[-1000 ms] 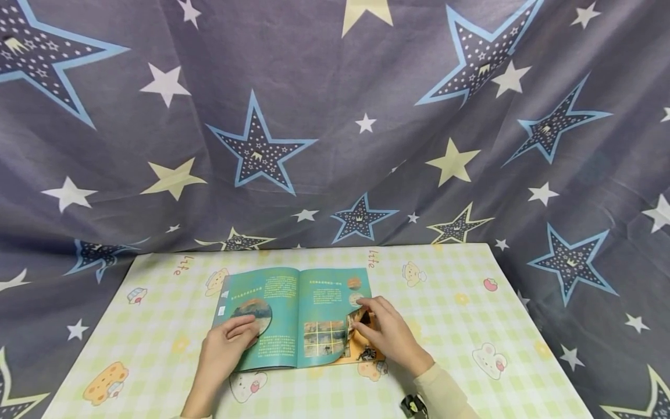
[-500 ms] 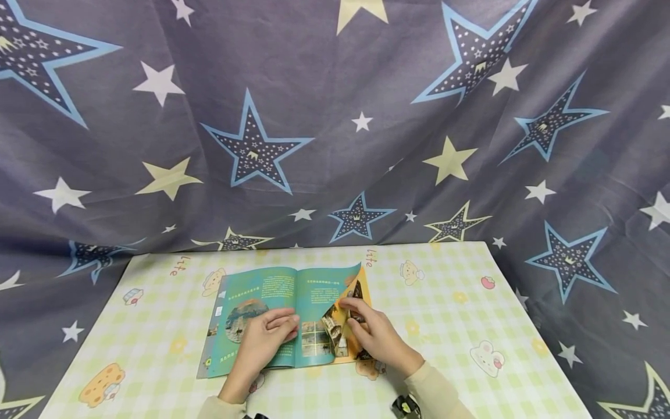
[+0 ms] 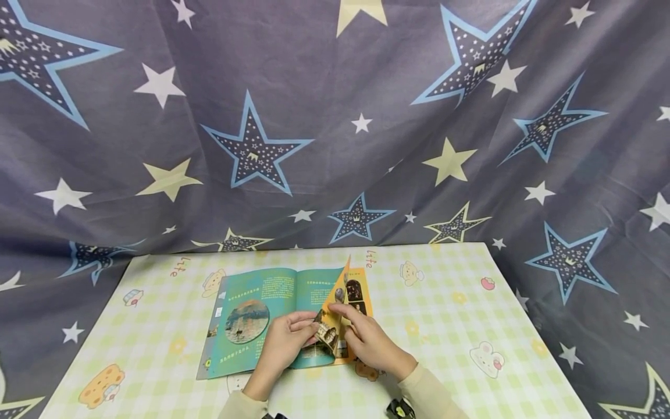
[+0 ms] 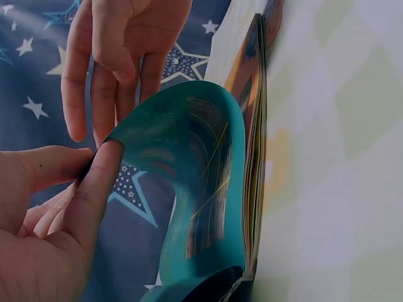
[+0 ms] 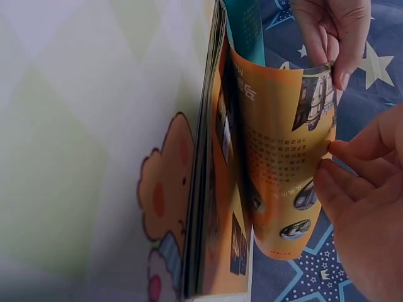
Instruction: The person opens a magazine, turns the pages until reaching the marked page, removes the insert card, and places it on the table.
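Observation:
A thin magazine [image 3: 277, 279] lies spread on the table, its left page teal with a round painting. The right-hand page [image 5: 277, 145] is lifted and curled leftward, teal on one side and orange with small photos on the other. My left hand [image 3: 285, 340] pinches this page's lower outer edge between thumb and fingers, plainly seen in the left wrist view. My right hand [image 3: 369, 340] is on the page's orange side; its fingertips [image 5: 334, 148] touch the outer edge, the fingers fairly straight in the left wrist view. Under the lifted page, another orange page [image 3: 361, 291] shows.
A green-and-white checked cloth [image 3: 450, 349] with cartoon animals covers the table. Behind it hangs a dark curtain [image 3: 314, 87] printed with stars. A dark wrist device [image 3: 400, 408] sits by the right sleeve [image 3: 431, 393].
My left hand has moved right from the left page to the lifted page's edge and now pinches it. The page has curled further left, uncovering more of the orange page; my right hand has shifted slightly left.

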`<act>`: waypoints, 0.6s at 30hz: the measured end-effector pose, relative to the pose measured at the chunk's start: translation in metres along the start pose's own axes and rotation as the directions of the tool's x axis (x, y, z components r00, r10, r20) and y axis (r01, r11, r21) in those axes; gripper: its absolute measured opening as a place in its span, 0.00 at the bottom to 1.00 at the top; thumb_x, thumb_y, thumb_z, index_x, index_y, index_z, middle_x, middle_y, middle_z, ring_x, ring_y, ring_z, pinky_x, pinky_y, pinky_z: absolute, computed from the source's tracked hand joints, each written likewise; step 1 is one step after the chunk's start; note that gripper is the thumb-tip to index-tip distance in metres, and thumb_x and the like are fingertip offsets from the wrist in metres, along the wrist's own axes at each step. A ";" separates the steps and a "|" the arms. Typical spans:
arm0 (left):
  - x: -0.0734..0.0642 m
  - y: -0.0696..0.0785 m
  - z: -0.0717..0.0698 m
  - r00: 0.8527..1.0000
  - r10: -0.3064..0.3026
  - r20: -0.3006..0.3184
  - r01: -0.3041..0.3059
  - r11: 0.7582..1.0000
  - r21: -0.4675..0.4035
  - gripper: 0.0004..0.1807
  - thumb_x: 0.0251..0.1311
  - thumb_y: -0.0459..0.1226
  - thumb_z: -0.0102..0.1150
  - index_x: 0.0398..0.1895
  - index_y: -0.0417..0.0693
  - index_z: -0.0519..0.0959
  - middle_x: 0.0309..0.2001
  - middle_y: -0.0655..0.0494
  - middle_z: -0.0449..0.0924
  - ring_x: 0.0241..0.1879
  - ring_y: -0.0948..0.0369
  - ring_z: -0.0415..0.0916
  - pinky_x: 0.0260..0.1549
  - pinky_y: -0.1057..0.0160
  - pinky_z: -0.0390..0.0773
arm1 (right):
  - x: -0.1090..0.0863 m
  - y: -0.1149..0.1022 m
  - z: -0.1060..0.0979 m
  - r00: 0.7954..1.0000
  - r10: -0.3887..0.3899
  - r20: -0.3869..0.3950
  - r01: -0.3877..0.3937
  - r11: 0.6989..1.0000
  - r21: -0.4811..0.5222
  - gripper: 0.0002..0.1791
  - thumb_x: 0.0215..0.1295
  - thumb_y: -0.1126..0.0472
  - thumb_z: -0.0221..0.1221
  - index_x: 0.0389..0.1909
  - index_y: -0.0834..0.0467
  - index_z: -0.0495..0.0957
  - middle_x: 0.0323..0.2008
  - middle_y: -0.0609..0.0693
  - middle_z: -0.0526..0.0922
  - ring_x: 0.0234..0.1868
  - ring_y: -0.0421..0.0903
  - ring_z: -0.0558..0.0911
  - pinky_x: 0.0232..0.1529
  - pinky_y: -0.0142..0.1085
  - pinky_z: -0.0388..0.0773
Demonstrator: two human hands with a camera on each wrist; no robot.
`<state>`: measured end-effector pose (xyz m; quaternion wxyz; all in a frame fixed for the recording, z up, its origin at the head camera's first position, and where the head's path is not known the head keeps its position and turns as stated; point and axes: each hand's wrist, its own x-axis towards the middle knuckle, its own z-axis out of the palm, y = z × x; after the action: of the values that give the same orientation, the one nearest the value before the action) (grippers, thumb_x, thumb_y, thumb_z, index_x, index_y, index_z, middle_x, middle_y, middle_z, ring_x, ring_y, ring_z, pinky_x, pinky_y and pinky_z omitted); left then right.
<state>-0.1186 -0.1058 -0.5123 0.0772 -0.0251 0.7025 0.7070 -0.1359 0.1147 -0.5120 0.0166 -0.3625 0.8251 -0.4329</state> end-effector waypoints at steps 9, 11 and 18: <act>-0.003 0.000 -0.008 0.999 -0.035 -0.024 0.034 0.999 -0.026 0.19 0.64 0.32 0.66 0.55 0.29 0.79 0.46 0.38 0.84 0.42 0.51 0.85 0.38 0.60 0.88 | -0.004 0.004 -0.005 0.999 0.011 -0.044 -0.010 0.999 0.036 0.31 0.71 0.74 0.50 0.74 0.57 0.61 0.70 0.56 0.68 0.66 0.53 0.72 0.56 0.49 0.81; -0.005 0.000 -0.013 0.998 -0.040 -0.044 0.039 0.999 -0.030 0.18 0.64 0.31 0.66 0.55 0.30 0.80 0.46 0.38 0.84 0.41 0.52 0.85 0.38 0.60 0.88 | -0.005 0.006 -0.006 0.999 0.031 -0.044 -0.029 0.999 0.045 0.31 0.72 0.73 0.51 0.74 0.56 0.61 0.71 0.55 0.67 0.69 0.53 0.68 0.59 0.53 0.78; -0.016 -0.007 -0.045 0.984 -0.060 -0.169 0.059 0.998 -0.013 0.17 0.63 0.28 0.65 0.54 0.31 0.81 0.42 0.41 0.86 0.37 0.54 0.86 0.38 0.63 0.87 | -0.013 0.010 -0.014 0.985 0.158 0.069 -0.157 0.987 -0.014 0.31 0.73 0.62 0.59 0.74 0.53 0.62 0.69 0.51 0.69 0.67 0.51 0.71 0.63 0.48 0.76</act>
<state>-0.1051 -0.1518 -0.5177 0.0383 -0.1061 0.7025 0.7027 -0.1368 0.1363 -0.5147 0.0778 -0.3111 0.8520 -0.4138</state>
